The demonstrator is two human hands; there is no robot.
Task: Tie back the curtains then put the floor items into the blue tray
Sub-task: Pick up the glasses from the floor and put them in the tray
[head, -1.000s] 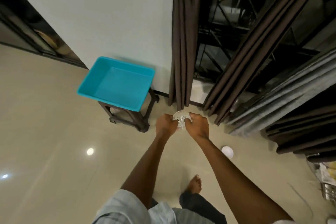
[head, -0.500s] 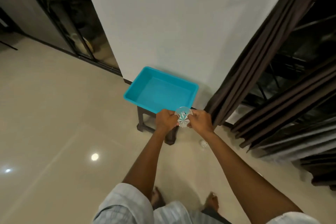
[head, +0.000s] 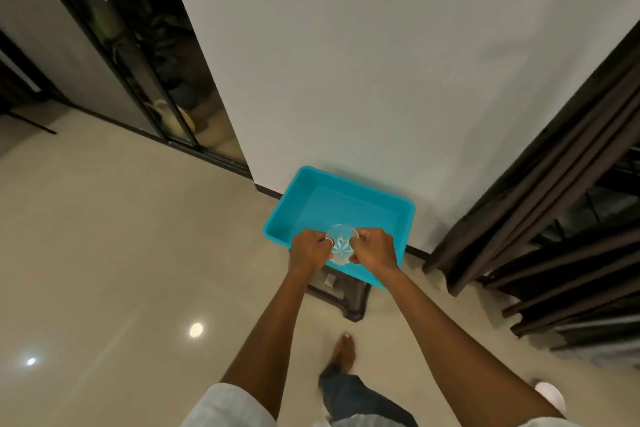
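Observation:
A small clear glass dish point(head: 341, 246) with a star pattern in its base is held between both hands. My left hand point(head: 309, 250) pinches its left rim and my right hand point(head: 375, 251) pinches its right rim. The dish hangs over the near edge of the blue tray point(head: 401, 215), which stands on a dark stool point(head: 349, 291) against the white wall. Nothing is visible inside the tray. Dark brown curtains point(head: 540, 191) hang at the right, gathered in folds down to the floor.
A small white round item point(head: 550, 395) lies on the beige tiled floor at the lower right. A glass sliding door point(head: 145, 73) with a black frame runs along the left. My bare foot point(head: 344, 352) is just in front of the stool.
I have turned left and stepped from the curtains toward the tray. Both hands carried the glass dish from beside the curtain to above the tray's near edge.

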